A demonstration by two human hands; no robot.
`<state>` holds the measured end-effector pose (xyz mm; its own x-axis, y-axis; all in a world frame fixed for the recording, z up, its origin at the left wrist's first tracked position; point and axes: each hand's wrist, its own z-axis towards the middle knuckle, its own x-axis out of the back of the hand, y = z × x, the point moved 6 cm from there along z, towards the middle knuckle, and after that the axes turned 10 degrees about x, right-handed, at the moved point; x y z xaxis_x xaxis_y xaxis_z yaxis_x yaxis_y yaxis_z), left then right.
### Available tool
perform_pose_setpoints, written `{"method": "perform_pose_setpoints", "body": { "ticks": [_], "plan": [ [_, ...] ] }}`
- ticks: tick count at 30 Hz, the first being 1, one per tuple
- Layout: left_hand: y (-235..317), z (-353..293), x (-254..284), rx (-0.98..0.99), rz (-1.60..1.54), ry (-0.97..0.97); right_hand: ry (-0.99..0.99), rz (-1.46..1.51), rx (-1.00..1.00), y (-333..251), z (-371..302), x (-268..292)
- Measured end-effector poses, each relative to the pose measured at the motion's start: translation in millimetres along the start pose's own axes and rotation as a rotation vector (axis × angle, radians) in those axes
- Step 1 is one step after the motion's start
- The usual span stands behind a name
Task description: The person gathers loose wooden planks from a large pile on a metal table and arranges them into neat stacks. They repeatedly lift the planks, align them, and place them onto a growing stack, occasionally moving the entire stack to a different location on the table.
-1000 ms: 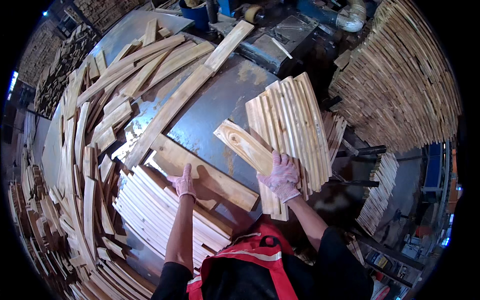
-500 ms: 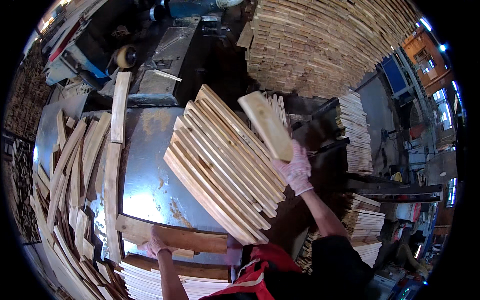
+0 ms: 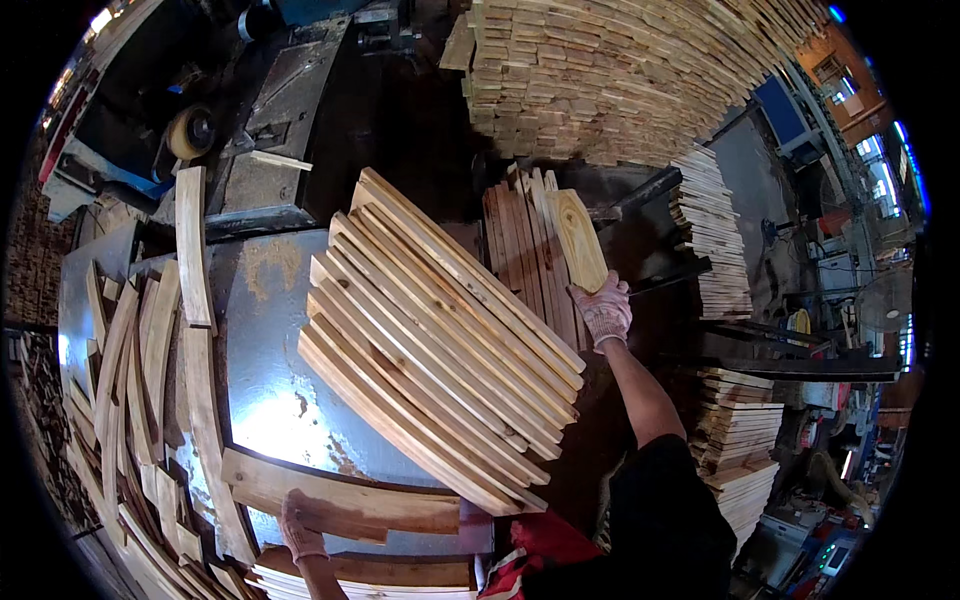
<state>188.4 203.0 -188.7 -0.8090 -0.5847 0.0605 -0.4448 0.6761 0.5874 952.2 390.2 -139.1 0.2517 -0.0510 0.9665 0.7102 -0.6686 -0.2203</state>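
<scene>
Grey metal surface (image 3: pixel 260 345) supports a long tan plank (image 3: pixel 385 509) at the left hand (image 3: pixel 303 530), grip unclear; right hand (image 3: pixel 606 308) pinches a short yellow plank (image 3: pixel 576 242) endwise, likely for reach.

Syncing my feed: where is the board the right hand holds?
Head view, right of centre: the board extends up from the right hand, partly overlapping a plank stack in view.
</scene>
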Motion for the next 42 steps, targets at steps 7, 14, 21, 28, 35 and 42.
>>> {"method": "perform_pose_setpoints", "body": {
  "ticks": [7,14,21,28,35,42],
  "plan": [
    [-3.0,7.9,9.1,-0.007,-0.022,-0.032,-0.020,-0.011,-0.018,-8.4,12.4,-4.7],
    [6.3,-5.0,-0.8,-0.018,0.047,-0.002,-0.048,0.107,-0.441,14.7,56.5,-30.2],
    [-8.6,2.0,15.0,0.081,-0.101,0.064,0.076,-0.081,0.019,71.8,116.3,-99.2],
    [1.8,-13.6,4.1,-0.039,0.032,0.162,-0.014,-0.035,0.131,87.4,112.1,-155.7],
    [13.8,-26.6,-21.3,-0.058,0.089,-0.020,-0.175,-0.049,0.425,104.6,113.1,-169.6],
    [8.3,-37.0,-27.8,-0.069,-0.013,0.024,0.028,0.700,0.372,37.1,94.5,-67.9]
  ]
}}
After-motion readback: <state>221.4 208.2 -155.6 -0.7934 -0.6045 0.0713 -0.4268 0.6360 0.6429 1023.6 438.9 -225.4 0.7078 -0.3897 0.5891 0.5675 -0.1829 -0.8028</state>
